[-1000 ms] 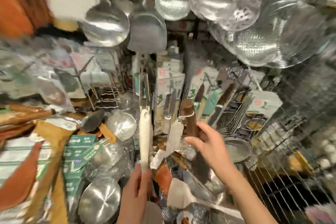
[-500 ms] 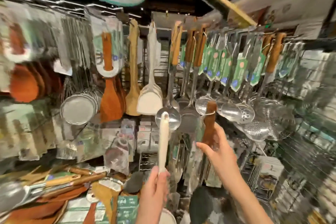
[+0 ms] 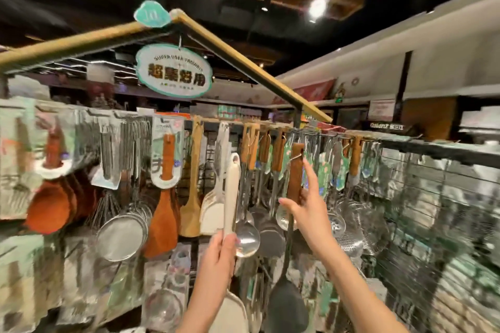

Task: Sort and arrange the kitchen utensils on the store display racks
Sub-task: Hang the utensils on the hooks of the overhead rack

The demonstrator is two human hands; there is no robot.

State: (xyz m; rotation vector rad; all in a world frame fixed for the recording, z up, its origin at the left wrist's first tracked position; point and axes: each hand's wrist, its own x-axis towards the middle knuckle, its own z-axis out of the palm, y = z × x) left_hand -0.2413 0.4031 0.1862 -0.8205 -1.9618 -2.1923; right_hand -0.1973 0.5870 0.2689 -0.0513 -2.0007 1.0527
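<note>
the right hand (image 3: 305,205) grips the brown-handled spatula (image 3: 294,178) upright, its loop end just below the hanging rail (image 3: 270,127), nearer it than the left hand (image 3: 220,254), which holds the white spatula (image 3: 231,194) upright, lower down.

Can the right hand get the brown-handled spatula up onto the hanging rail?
Probably yes. The right hand holds the brown-handled spatula with its top almost level with the hanging rail. Neighbouring hung utensils crowd that spot.
</note>
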